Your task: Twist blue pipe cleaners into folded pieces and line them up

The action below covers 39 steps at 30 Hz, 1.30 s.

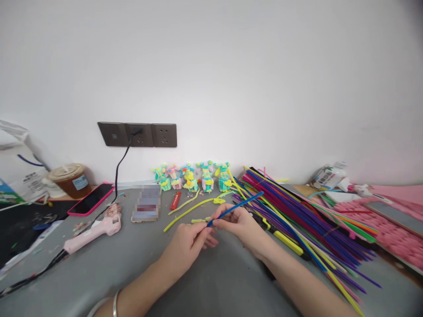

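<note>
Between my two hands, over the middle of the grey table, is a blue pipe cleaner (244, 203) that slants up to the right. The fingertips of my left hand (190, 241) pinch its lower end. Close beside them, my right hand (236, 224) grips the same blue stem between thumb and fingers. Just behind the hands lie a curved yellow-green pipe cleaner (188, 212) and shorter yellow-green pieces. Several small colourful pipe-cleaner figures (206, 176) stand in a row by the wall.
Bundled pipe cleaners (297, 211) and a yellow-and-black tool (288, 243) lie right. Left are a pink glue gun (92, 233) with its cord, a pink-edged phone (91, 200), another phone (147, 203) and a lidded drink cup (71, 180). A red packet (175, 200) lies centrally.
</note>
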Motion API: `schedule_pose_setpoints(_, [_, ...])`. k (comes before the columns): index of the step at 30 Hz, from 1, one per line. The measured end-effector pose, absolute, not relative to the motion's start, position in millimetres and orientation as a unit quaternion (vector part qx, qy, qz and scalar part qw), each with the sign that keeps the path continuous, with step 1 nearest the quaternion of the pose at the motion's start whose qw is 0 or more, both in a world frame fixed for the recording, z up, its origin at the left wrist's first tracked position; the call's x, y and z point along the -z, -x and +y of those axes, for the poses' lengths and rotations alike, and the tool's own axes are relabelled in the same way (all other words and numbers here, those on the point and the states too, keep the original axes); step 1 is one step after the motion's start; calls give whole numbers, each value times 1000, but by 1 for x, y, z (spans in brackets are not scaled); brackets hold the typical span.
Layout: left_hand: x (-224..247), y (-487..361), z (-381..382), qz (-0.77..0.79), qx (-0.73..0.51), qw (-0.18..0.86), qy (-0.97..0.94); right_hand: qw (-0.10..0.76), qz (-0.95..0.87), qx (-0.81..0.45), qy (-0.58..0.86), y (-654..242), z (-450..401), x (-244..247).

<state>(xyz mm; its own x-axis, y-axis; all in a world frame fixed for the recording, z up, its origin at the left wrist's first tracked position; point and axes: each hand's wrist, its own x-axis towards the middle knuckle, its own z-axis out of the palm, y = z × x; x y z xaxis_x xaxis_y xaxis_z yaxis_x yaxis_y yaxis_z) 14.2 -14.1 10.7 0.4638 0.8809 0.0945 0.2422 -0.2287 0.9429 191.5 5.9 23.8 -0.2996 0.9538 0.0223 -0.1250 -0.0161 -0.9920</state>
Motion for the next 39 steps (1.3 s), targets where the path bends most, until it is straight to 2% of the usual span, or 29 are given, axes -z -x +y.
schedule_pose_setpoints(4, [-12,-15,-13,393,-346,500,-690,453,-547,-578,402,-192,4,-26])
schedule_pose_setpoints(7, [-13,-16,-9,402,-383,581,-595,484,-568,-529,404,-193,6,-27])
schedule_pose_setpoints(13, [-19,-20,-12,362,-434,768,-302,611,-636,-327,339,-193,3,-29])
schedule_pose_setpoints(16, [-20,-26,-20,311,-428,820,-217,596,-708,-237,296,-192,-3,-32])
schedule_pose_setpoints(20, [-16,-30,-22,290,-470,815,-179,527,-799,-168,238,-192,-10,-34])
schedule_pose_setpoints(27, [-13,-30,-18,312,-492,789,-197,497,-834,-66,231,-189,-17,-35])
schedule_pose_setpoints(39, [-15,-20,-9,356,-485,719,-347,484,-837,-75,245,-194,-5,-33])
